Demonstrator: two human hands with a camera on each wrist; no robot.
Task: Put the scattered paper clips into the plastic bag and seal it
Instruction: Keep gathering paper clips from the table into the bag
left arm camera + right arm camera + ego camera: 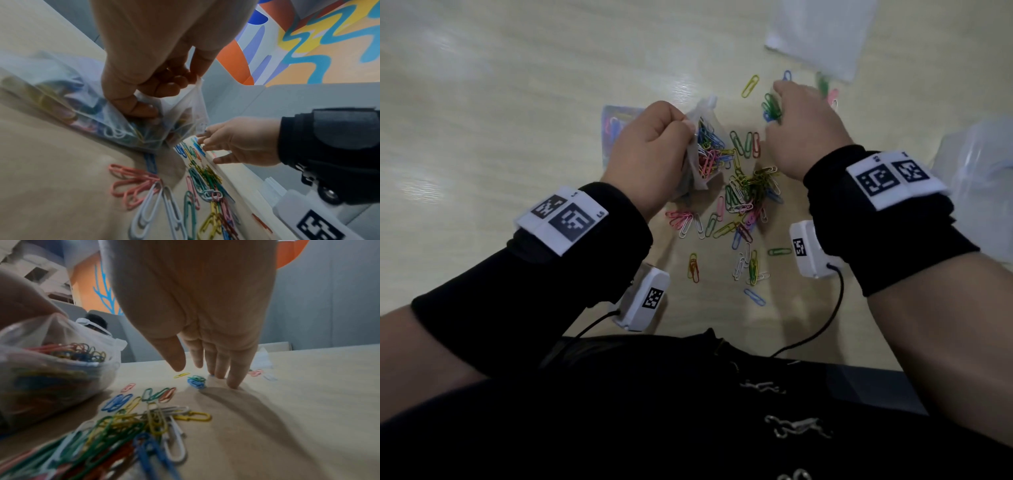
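Note:
A clear plastic bag (703, 147) (115, 123) (47, 368), partly filled with coloured paper clips, stands open on the wooden table (517, 102). My left hand (650, 154) (148, 78) pinches its rim and holds the mouth open. Many coloured paper clips (743, 198) (205, 186) (123, 426) lie scattered in front of the bag and toward me. My right hand (804, 120) (224, 146) (205, 337) reaches to the far right of the pile, fingers straight, tips on the table beside a small green and blue clump of clips (772, 106) (196, 381). It holds nothing.
A white bag or sheet (822, 34) lies at the far right of the table. Crumpled clear plastic (979, 192) sits at the right edge. A flat packet (616, 130) lies behind my left hand. A few stray clips (751, 85) lie farther out.

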